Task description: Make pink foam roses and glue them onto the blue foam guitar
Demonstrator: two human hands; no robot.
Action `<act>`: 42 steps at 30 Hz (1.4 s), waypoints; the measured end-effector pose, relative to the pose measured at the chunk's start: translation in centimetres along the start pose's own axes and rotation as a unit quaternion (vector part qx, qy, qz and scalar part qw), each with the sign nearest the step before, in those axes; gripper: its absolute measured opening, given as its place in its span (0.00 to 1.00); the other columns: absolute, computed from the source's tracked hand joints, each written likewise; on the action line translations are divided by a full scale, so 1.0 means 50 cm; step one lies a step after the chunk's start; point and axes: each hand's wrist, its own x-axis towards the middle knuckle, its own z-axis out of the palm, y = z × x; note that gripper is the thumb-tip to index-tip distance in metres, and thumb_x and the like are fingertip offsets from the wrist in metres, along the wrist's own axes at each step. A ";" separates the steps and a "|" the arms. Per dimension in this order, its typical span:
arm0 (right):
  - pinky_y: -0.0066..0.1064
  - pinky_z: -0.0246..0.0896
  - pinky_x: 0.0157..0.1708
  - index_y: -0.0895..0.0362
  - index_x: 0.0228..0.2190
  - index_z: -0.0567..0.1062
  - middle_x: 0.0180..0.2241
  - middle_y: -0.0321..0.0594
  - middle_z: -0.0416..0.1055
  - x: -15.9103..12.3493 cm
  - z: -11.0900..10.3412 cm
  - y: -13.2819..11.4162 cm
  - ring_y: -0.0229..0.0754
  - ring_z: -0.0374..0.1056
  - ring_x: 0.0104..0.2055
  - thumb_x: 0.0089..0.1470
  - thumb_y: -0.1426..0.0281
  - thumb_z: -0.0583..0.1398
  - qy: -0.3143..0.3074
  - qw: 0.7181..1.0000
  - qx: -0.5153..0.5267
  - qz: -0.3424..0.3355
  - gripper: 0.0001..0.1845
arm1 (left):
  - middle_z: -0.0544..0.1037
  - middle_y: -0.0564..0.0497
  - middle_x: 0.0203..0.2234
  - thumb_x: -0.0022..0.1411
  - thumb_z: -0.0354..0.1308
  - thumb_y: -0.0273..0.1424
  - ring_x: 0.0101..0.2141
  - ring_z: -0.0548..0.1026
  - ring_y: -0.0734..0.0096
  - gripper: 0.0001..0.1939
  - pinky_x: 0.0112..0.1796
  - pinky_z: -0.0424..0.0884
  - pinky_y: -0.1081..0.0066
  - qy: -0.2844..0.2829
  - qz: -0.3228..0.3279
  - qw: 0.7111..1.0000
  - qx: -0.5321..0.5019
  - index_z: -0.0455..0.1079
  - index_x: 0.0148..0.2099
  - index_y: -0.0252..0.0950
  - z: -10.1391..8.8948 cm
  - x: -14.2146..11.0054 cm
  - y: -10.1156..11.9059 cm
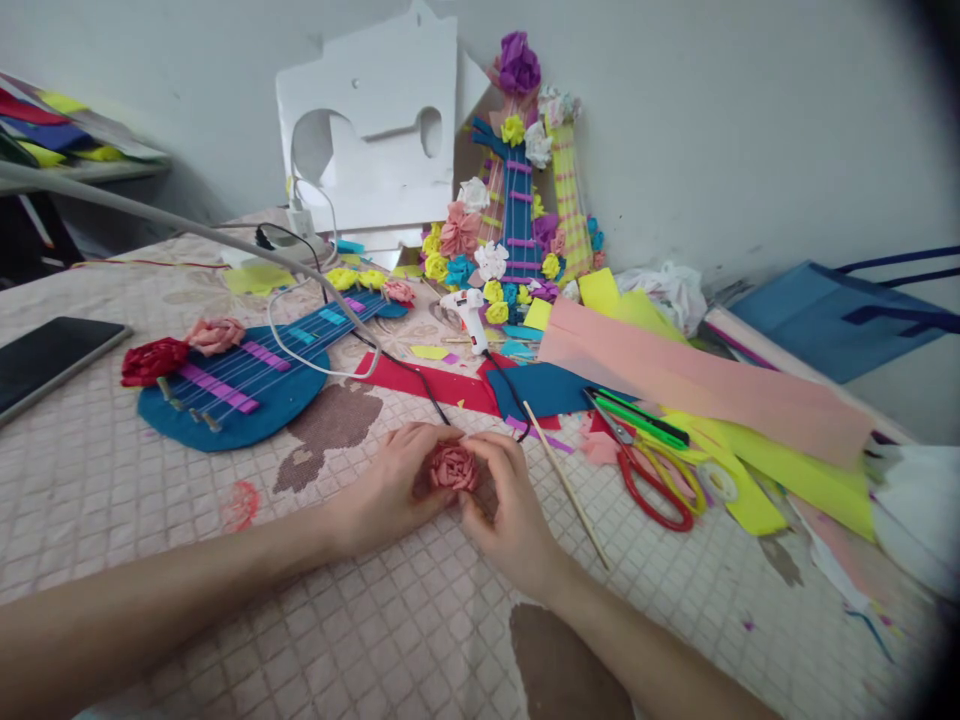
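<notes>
A pink paper flower [453,468] with layered petals sits between my two hands, low over the tablecloth. My left hand [397,475] curls round its left side, thumb at the lower edge. From the right, my right hand [506,495] grips it with fingers bent over the rim and thumb below. Just beyond lies a blue guitar-shaped craft [300,400] with strings and purple strips. A red paper flower [154,361] and a pink one [215,335] rest on its near end. A white glue gun [469,315] stands behind my hands.
To the right lie red-handled scissors [656,490], a green cutter [641,417], a wooden stick [566,485], a tape roll [717,481] and a pink paper sheet [697,370]. Flowered guitar crafts [519,220] lean on the wall. A phone [56,360] lies left. A white cable [187,222] crosses the table.
</notes>
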 end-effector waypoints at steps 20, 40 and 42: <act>0.44 0.56 0.55 0.53 0.50 0.63 0.49 0.45 0.58 0.002 0.001 -0.006 0.48 0.57 0.54 0.45 0.83 0.56 -0.005 1.000 -0.017 0.011 0.30 | 0.71 0.47 0.47 0.53 0.58 0.26 0.48 0.69 0.58 0.26 0.49 0.65 0.55 -0.024 -0.005 1.000 -0.013 0.59 0.55 0.41 -0.013 -0.001 0.007; 0.25 0.44 0.18 0.57 0.31 0.69 0.17 0.27 0.52 -0.024 -0.011 -0.003 0.32 0.49 0.17 0.62 0.64 0.48 0.032 0.981 0.144 0.128 0.14 | 0.72 0.47 0.48 0.59 0.56 0.32 0.49 0.69 0.59 0.21 0.48 0.63 0.57 0.036 -0.042 0.997 0.061 0.57 0.54 0.41 -0.034 0.012 -0.017; 0.25 0.44 0.18 0.57 0.29 0.69 0.17 0.27 0.51 -0.024 -0.010 -0.004 0.32 0.49 0.18 0.62 0.63 0.48 0.018 0.984 0.132 0.121 0.16 | 0.72 0.47 0.48 0.58 0.56 0.31 0.50 0.69 0.59 0.22 0.49 0.63 0.56 0.049 -0.036 0.996 0.068 0.57 0.54 0.41 -0.036 0.014 -0.019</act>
